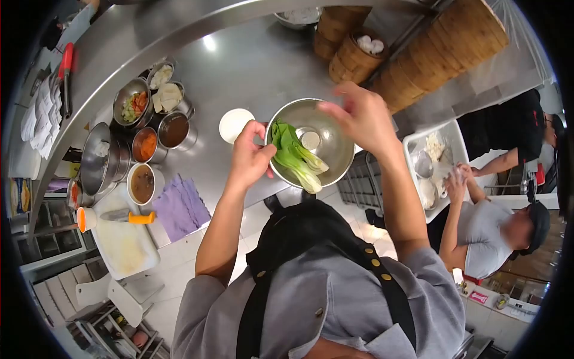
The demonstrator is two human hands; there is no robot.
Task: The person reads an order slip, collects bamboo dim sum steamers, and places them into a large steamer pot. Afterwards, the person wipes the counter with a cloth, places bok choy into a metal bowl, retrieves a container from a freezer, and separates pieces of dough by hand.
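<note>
A steel mixing bowl (pixel 341 157) is held up in front of my apron, over the counter's front edge. Inside it, on the left, lies green bok choy (pixel 292 149) with pale stems toward me. A small round pale thing (pixel 310 140) shows at the bowl's bottom. My left hand (pixel 250 157) grips the left rim, thumb over the edge beside the leaves. Above the right rim, my right hand (pixel 359 116) is slightly blurred, thumb and fingers apart, with nothing visible in it. A white round container (pixel 236 125) stands on the counter just beyond my left hand.
Left: several metal containers of ingredients, including a brown sauce (pixel 173 130), a soup bowl (pixel 144 184), a purple cloth (pixel 181 207), and a knife (pixel 128 218) on a cutting board (pixel 122 251). Bamboo steamers (pixel 445 54) stand back right. Two people work near a white tub (pixel 459 149).
</note>
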